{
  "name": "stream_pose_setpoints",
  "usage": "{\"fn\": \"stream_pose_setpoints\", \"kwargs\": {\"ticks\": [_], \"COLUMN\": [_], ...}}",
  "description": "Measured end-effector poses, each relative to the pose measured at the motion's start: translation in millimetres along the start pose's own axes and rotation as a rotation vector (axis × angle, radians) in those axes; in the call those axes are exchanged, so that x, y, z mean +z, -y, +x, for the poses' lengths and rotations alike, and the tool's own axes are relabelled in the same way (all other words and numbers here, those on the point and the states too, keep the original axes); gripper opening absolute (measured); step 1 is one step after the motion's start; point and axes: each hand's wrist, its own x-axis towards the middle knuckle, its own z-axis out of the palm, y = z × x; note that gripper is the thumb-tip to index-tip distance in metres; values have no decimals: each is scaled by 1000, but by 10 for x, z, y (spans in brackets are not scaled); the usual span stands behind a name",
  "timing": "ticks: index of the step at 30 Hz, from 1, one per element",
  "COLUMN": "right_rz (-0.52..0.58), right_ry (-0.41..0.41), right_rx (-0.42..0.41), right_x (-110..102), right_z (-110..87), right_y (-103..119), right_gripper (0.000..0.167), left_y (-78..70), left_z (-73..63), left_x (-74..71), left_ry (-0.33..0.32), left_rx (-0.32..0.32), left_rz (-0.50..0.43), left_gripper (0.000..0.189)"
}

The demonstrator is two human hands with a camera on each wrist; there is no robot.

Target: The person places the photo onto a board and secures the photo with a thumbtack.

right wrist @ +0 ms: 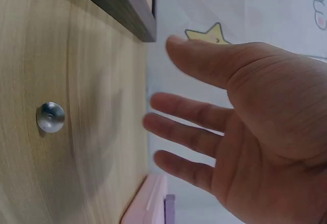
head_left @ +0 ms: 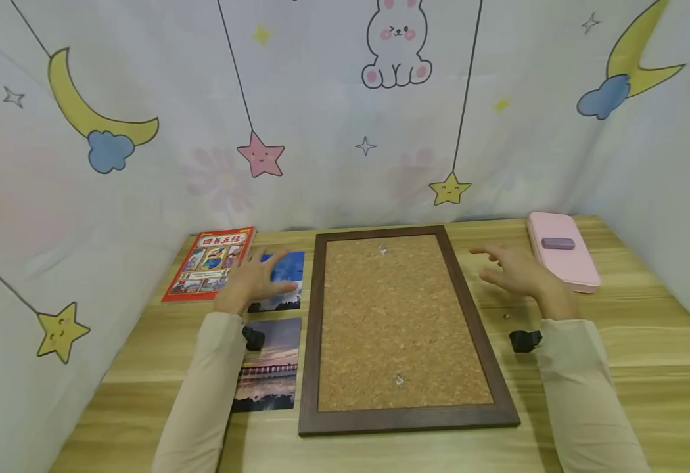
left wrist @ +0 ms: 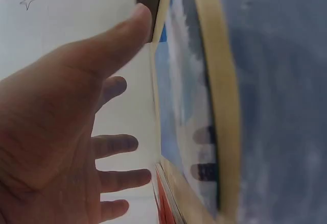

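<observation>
My left hand (head_left: 253, 279), fingers spread and holding nothing, is over the blue-sky photo (head_left: 288, 270) and the right edge of a red book (head_left: 194, 270). In the left wrist view the hand (left wrist: 56, 117) is beside the glossy photo (left wrist: 186, 96). My right hand (head_left: 513, 270), also with extended fingers and nothing in it, is between the framed cork board (head_left: 401, 315) and a pink case (head_left: 566, 253). Below it a small round metal piece (right wrist: 51, 117), like a thumbtack, lies on the wood. Two small clear pieces are on the cork, one near the top (head_left: 383, 250), the other near the bottom.
A second photo (head_left: 271, 355), a sunset with a pier, lies left of the board under my left forearm. On the pink case sits a small purple bar (head_left: 558, 244). A printed curtain (head_left: 333, 98) hangs behind the wooden table (head_left: 646, 381) and along its sides.
</observation>
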Motion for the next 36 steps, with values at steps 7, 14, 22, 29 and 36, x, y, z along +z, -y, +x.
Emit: {"fn": "stream_pose_setpoints", "kwargs": {"ticks": [7, 14, 22, 29, 36], "right_rz": [79, 199, 298, 354, 396], "right_ry": [90, 266, 437, 506, 532], "right_rx": [-23, 36, 164, 232, 271], "right_x": [-24, -43, -83, -96, -125], "right_z": [-57, -90, -164, -200, -202], "right_y": [-45, -81, -134, -140, -119], "right_gripper": [35, 26, 8, 9, 10], "left_y": [107, 210, 210, 194, 275], "left_z": [62, 95, 175, 201, 152], "left_x": [-18, 56, 99, 94, 39], "left_ry": [24, 35, 47, 63, 62], "left_rx": [-19, -28, -13, -26, 3], "left_rz": [-100, -137, -178, -177, -231], "left_gripper": [89, 90, 94, 96, 94]}}
